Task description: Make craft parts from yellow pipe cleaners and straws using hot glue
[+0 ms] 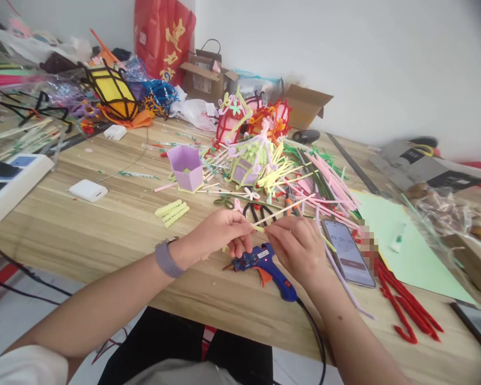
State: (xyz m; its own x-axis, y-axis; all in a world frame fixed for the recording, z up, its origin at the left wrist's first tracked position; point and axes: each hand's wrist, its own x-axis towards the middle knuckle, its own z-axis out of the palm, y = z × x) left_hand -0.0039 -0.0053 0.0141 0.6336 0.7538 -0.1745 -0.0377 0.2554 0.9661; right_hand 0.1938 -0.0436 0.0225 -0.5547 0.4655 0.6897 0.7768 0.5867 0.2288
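My left hand point(226, 235) pinches the near end of a thin pale stick point(291, 208), together with a short pale yellow pipe cleaner point(258, 228). The stick slants up and away to the right. My right hand point(299, 246) is closed at the fingertips on the other end of the yellow pipe cleaner; whether it is wound round the stick I cannot tell. Just below both hands a blue glue gun point(278, 275) lies on its side, touching neither. Several coiled yellow pieces point(171, 213) lie to the left, near a purple paper cup point(188, 174).
Loose pipe cleaners point(328, 176) and small lanterns point(244, 166) heap up at the back. A phone point(347, 251) lies right of my right hand, beside red pipe cleaners point(411, 305) and a green sheet point(417, 240). At left stands a power strip point(20, 182). The glue gun's cord point(315, 326) drops over the table edge.
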